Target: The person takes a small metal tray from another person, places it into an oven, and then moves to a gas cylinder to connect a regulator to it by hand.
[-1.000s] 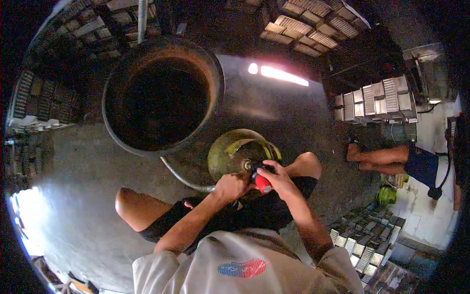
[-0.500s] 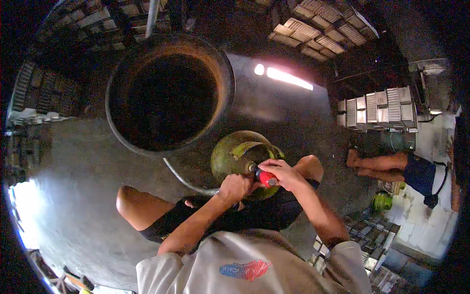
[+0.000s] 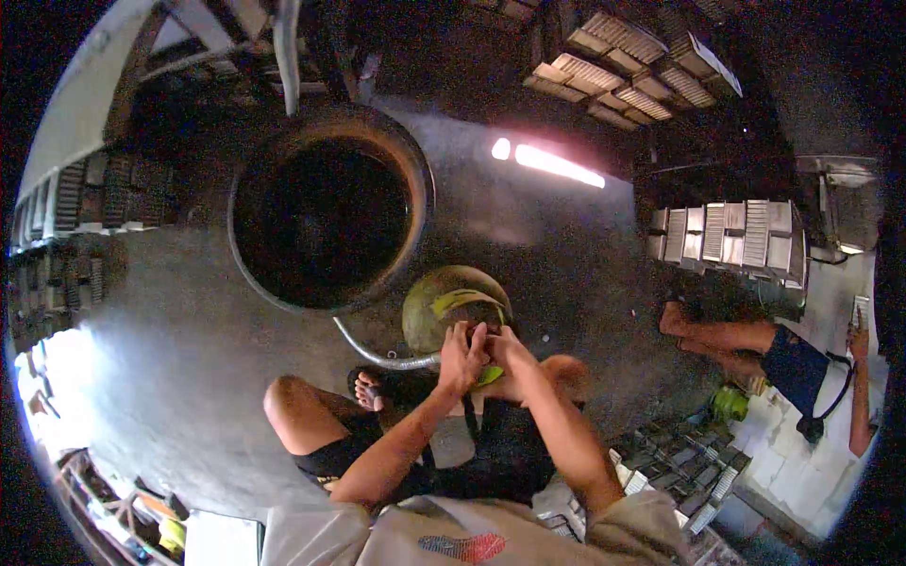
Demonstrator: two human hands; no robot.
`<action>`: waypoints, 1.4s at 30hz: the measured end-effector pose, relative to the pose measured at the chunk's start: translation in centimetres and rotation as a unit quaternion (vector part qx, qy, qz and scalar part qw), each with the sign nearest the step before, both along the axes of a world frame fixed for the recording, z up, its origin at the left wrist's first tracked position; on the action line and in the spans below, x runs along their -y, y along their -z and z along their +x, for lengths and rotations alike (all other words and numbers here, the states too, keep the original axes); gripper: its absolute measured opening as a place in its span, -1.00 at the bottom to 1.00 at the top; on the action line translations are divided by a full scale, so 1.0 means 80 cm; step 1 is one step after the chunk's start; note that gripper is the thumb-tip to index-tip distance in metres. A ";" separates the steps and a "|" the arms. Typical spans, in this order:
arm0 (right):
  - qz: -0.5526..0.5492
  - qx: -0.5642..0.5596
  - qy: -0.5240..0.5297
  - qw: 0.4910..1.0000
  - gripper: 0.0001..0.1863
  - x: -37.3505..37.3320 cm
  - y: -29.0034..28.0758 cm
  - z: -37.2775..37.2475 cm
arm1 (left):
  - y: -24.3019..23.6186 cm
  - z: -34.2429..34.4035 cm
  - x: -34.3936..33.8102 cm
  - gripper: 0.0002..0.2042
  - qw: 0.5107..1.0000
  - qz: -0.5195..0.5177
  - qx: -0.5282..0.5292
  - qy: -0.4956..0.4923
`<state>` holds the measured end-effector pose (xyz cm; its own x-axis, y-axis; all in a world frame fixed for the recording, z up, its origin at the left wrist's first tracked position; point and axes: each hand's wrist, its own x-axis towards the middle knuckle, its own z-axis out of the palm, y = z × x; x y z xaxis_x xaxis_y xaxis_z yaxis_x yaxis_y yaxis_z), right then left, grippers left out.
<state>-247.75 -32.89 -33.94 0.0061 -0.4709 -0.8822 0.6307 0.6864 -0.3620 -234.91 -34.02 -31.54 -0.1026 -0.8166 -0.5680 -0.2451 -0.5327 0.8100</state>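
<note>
A green gas cylinder [image 3: 429, 316] stands upright between my legs, with a raised collar [image 3: 467, 300] around its top. Over its valve my left hand [image 3: 461, 360] and my right hand [image 3: 508, 351] are clasped close together, fingers closed. Both hands cover the gas regulator with the red knob that showed earlier; none of it can be made out now. From the left, a silver corrugated hose [image 3: 363, 353] runs along the floor to my left hand.
A large dark round vessel [image 3: 415, 236] with a rusty rim stands ahead to the left. Slatted metal pieces [image 3: 727, 236] are stacked at the right. Another person's legs [image 3: 717, 323] extend there beside a second green cylinder [image 3: 729, 403]. A concrete floor [image 3: 179, 368] lies at left.
My right hand has moved from the red knob's side to close over the cylinder top beside my left hand. The red knob has gone out of sight. My head view has shifted slightly.
</note>
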 end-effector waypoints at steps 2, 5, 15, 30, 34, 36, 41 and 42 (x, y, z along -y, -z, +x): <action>0.007 -0.021 -0.055 0.998 -0.78 -0.004 0.017 -0.002 | 0.000 -0.022 0.003 -0.48 0.992 -0.041 0.119 0.027; 0.016 -0.048 -0.127 0.991 -0.73 0.001 0.015 0.010 | 0.000 -0.039 0.009 -0.54 0.988 -0.049 0.081 -0.121; 0.042 -0.086 0.130 0.987 -0.79 -0.004 -0.092 0.055 | -0.028 -0.053 0.021 -0.63 0.941 -0.110 0.315 -0.060; 0.103 -0.085 -0.055 0.989 -0.73 -0.047 0.037 0.055 | -0.008 -0.047 0.004 -0.70 0.921 -0.102 0.371 -0.068; 0.084 0.006 0.153 0.985 -0.68 -0.055 0.019 0.061 | -0.007 -0.041 0.000 -0.73 0.922 -0.104 0.372 0.005; 0.084 0.022 0.184 0.979 -0.64 -0.058 0.017 0.060 | -0.005 -0.042 -0.001 -0.75 0.921 -0.108 0.373 0.021; 0.111 0.057 0.115 0.986 -0.56 -0.066 0.034 0.050 | -0.003 -0.045 -0.006 -0.78 0.898 -0.196 0.394 -0.019; 0.134 0.044 0.086 0.986 -0.56 -0.069 0.036 0.049 | -0.005 -0.046 -0.006 -0.79 0.906 -0.172 0.384 -0.044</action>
